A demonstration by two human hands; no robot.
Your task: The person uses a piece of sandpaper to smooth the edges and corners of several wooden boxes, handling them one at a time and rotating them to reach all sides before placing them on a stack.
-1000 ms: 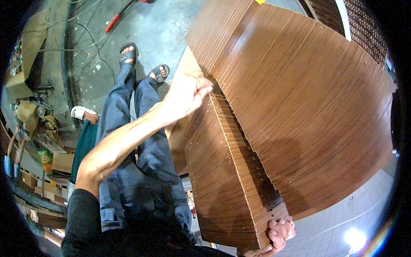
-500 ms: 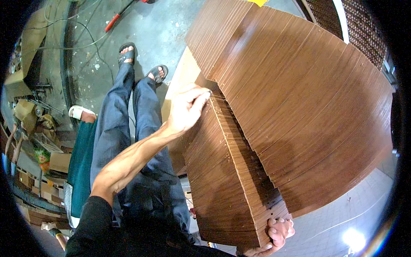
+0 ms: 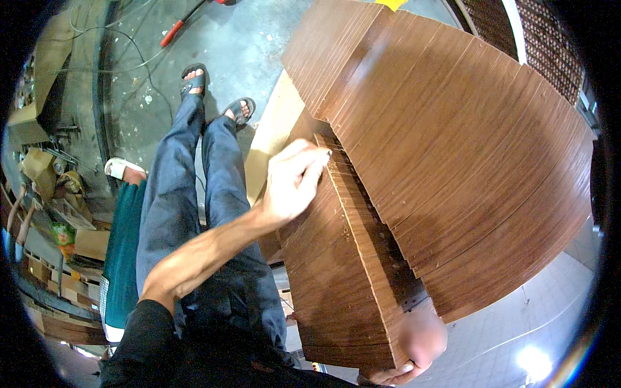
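A stack of brown wood-grain boards [image 3: 466, 149] fills the right side, its layers fanned slightly apart. On its left a lower wood-grain board [image 3: 343, 258] lies lengthwise, with a narrow gap between the two. Small curled shavings cling along the lower board's edge. My left hand [image 3: 294, 178] is closed in a pinch at the far part of that edge; whatever lies between the fingertips is too small to make out. At the near end, my right hand [image 3: 414, 352] grips the corner of the lower board. Part of this hand is blurred.
Beyond my feet, a red-handled tool [image 3: 171, 33] lies on the grey floor. Cables [image 3: 139, 64] trail nearby. Cardboard boxes [image 3: 90, 244] and clutter line the left. Another person's leg in green [image 3: 123, 246] is close on my left. A yellow object [image 3: 391, 4] touches the stack's far edge.
My left hand has slid a little toward me and to the right along the board's edge, still pinched. The right hand stays at the near corner.
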